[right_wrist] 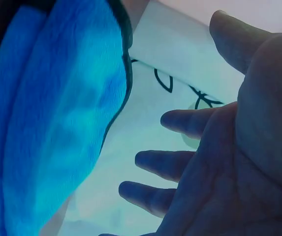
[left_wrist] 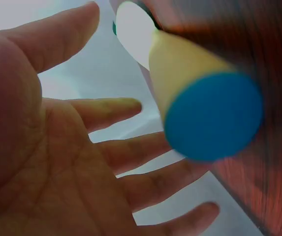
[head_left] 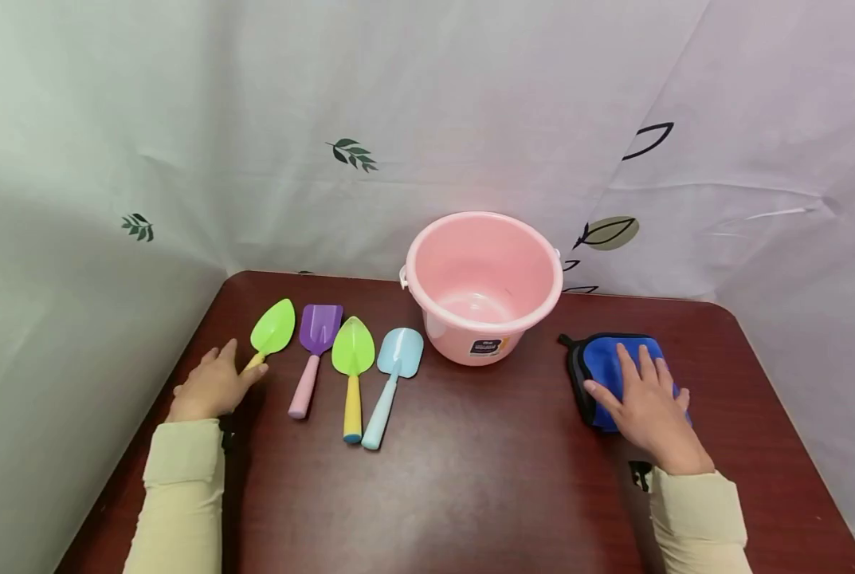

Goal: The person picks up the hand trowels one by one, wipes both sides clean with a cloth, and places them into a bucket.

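Note:
My left hand (head_left: 212,384) hovers by the yellow handle of the leftmost green trowel (head_left: 273,327), fingers spread. In the left wrist view a gap shows between the palm (left_wrist: 67,157) and the handle's blue end (left_wrist: 214,117). Over at the right, my right hand (head_left: 653,410) is spread above a folded blue cloth (head_left: 606,360) with black edging. The right wrist view shows the fingers straight and apart from the fuzzy blue fabric (right_wrist: 67,113). Neither hand holds anything.
A purple shovel (head_left: 320,327) with a pink handle, another green trowel (head_left: 353,351) and a light blue shovel (head_left: 400,352) lie in a row. A pink bucket (head_left: 480,327) stands upright at the table's back edge. Patterned white curtains (head_left: 276,159) surround the dark red table (head_left: 456,486).

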Tool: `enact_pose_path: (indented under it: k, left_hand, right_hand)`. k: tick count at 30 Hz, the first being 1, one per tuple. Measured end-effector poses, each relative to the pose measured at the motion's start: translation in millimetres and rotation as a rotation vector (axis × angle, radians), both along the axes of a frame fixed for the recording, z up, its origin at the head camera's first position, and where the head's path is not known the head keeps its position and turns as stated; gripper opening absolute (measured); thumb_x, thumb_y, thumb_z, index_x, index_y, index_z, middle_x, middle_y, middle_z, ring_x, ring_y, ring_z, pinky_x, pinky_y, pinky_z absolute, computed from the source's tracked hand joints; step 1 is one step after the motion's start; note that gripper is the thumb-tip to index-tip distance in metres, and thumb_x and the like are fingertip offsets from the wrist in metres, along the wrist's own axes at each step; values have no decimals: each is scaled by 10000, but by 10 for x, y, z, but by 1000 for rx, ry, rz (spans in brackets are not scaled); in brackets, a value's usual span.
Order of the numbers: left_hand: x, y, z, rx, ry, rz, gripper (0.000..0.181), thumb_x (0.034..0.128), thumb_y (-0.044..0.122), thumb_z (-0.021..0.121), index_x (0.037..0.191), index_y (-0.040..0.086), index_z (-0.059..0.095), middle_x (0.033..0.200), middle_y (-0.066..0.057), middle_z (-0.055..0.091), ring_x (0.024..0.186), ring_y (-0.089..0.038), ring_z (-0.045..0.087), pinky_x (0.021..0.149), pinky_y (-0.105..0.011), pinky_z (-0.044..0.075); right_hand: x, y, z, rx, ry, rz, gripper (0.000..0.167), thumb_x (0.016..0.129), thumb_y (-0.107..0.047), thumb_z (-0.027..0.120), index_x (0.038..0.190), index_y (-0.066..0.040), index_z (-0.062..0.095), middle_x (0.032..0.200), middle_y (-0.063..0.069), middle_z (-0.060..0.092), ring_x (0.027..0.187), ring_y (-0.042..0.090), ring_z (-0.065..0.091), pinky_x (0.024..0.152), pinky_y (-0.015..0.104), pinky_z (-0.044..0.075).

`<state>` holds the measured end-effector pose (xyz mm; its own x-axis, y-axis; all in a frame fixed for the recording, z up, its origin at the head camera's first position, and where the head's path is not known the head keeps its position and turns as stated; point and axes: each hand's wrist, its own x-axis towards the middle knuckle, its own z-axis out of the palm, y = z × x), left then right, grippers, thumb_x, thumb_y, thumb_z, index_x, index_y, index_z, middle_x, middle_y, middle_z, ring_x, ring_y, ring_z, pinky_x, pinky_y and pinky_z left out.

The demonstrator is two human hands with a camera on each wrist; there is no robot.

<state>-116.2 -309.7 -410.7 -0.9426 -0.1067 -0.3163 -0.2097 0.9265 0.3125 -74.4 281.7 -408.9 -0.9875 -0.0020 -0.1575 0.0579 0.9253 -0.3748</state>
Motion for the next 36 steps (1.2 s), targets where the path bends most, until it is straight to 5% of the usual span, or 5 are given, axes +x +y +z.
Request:
enact_pose_path:
  k: [7, 20, 28, 36]
  left_hand:
    - [-70, -233, 80, -43, -12, -56, 821, 1028, 449, 495, 1407, -249, 286, 1352, -489, 376, 1215, -638, 409, 965, -704, 388]
    - [-266, -496, 146, -39, -162, -148, 656, 1041, 411, 483, 1218, -216, 561, 1205, -387, 579, 1066, -539, 570, 850, -604, 493]
    - [-283, -512, 88, 83, -233, -82, 600, 1041, 334, 505, 1228, -236, 511, 843, -170, 616, 762, -267, 605, 646, -386, 527]
    - [-270, -513, 30, 184, -280, -25, 510, 1035, 250, 516, 1195, -234, 518, 909, -205, 621, 786, -267, 630, 655, -384, 561]
  right_hand:
    - [-42, 157, 30, 8, -22, -18, 949, 990, -639, 443, 1574, 36, 120, 1559, 417, 37, 1381, 657, 58, 952, 873, 87]
    - [-138, 414, -13, 8, -34, -64, 948, 1001, -611, 447, 1558, 69, 92, 1523, 449, 77, 1355, 666, 101, 951, 861, 131]
    - [-154, 570, -55, 13, -24, -92, 900, 1024, -488, 501, 1535, 125, 83, 1464, 501, 117, 1285, 706, 187, 945, 830, 236]
    - [-145, 706, -124, 4, -85, -104, 857, 1042, -395, 497, 1496, 195, 73, 1344, 549, 195, 1173, 718, 300, 942, 784, 313]
